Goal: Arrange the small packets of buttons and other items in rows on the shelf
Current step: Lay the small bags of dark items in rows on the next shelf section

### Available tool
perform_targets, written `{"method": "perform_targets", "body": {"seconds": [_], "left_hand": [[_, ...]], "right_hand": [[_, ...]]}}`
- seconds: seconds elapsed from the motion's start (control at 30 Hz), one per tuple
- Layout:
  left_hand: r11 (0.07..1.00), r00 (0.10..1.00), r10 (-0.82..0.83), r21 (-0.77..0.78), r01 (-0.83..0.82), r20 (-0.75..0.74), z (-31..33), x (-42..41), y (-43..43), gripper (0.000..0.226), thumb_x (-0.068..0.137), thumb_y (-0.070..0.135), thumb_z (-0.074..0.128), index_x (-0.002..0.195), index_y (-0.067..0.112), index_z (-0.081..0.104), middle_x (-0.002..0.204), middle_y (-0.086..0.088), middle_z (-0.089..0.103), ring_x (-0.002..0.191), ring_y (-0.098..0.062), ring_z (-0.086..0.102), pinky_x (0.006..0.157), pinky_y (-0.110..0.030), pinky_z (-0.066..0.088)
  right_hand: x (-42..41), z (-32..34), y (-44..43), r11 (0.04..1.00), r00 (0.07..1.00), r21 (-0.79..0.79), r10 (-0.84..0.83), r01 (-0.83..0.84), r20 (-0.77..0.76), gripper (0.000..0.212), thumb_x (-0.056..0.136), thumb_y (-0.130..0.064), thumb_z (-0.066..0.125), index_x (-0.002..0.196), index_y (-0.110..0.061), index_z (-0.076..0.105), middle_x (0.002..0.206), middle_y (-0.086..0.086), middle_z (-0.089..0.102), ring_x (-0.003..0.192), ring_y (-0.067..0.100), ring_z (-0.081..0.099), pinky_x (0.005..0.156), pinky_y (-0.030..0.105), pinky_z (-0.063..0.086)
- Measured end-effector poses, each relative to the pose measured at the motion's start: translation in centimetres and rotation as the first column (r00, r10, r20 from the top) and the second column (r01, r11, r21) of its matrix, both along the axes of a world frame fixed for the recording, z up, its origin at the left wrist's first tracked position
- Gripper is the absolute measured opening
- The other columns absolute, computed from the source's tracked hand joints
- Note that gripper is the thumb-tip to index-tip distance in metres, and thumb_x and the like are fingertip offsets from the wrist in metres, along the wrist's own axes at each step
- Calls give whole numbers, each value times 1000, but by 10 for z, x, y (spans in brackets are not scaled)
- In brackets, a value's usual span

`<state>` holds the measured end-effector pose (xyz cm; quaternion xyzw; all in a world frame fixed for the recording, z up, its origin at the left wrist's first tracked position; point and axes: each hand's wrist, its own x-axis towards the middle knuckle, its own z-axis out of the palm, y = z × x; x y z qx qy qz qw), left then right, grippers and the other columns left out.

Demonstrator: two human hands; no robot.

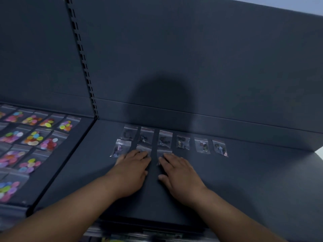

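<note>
A dark slotted post (82,55) runs up the back. Right of the post stands a plain dark back panel (236,58) bearing a round shadow (162,98). Left of the post, another dark panel (35,49). Far right, pale wall (297,2).

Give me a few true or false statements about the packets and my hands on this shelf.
1. The left hand and right hand both lie flat on the shelf. True.
2. The back row of dark packets counts six. True.
3. The colourful button packets lie right of the hands. False: they lie to the left.
4. The right hand lifts a packet in the air. False: its fingers rest on a front-row packet on the shelf.
</note>
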<state>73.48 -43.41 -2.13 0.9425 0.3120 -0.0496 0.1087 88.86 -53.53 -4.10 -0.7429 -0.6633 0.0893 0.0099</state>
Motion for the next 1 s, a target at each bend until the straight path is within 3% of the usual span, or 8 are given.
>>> {"method": "perform_targets", "body": {"seconds": [0.17,0.27,0.37,0.47,0.57,0.73,0.87,1.0], "left_hand": [[997,990,68,22,-71,122,6,-3,-6,56,98,36,39,149,27,19,160,7,9,147,-14,2,117,-34,1],[992,971,95,58,-110,221,12,-12,-11,55,94,42,44,145,26,32,156,2,23,146,-20,13,116,-33,7],[979,962,113,140,-151,247,21,-25,-16,52,92,45,47,140,24,40,151,1,33,142,-19,22,113,-33,14],[964,963,133,197,-181,234,30,-43,-19,60,91,50,41,143,23,36,151,-1,34,142,-20,23,113,-34,15],[949,965,172,231,-216,197,37,-69,-20,62,94,50,38,149,25,22,157,1,21,146,-18,12,116,-33,7],[923,941,263,230,-309,212,45,-140,-21,64,95,50,38,150,23,20,158,-1,18,146,-20,10,116,-34,6],[890,918,339,244,-384,208,49,-224,-25,64,94,50,41,149,21,23,155,-2,24,143,-21,17,115,-35,12],[854,888,405,257,-453,217,52,-317,-26,62,92,49,47,146,22,31,153,-4,30,142,-24,22,114,-38,16]], "right_hand": [[0,15,2,990,999,139,29,-25,-25,72,84,-52,11,142,-19,37,152,5,32,139,25,30,115,39,16],[-1,22,7,985,998,158,69,-66,-13,51,95,-42,35,141,-20,37,151,5,32,138,24,29,116,40,16],[-8,28,13,976,995,191,100,-101,14,51,94,-40,46,141,-21,39,151,5,32,139,24,28,116,41,15],[-26,39,14,970,992,207,125,-128,30,52,94,-41,45,141,-22,37,152,4,30,141,23,24,117,41,14],[-51,49,15,966,984,190,170,-177,52,52,96,-43,39,144,-23,30,156,2,22,144,21,14,118,39,7],[-115,62,29,948,967,190,247,-255,65,53,98,-44,32,147,-22,27,157,3,18,145,22,11,118,38,4],[-194,65,41,924,948,209,314,-320,58,72,87,-57,9,146,-22,29,156,4,23,145,23,15,117,40,7],[-281,68,54,913,925,153,380,-378,23,57,98,-48,31,148,-24,20,158,0,12,145,20,7,119,39,3]]}}
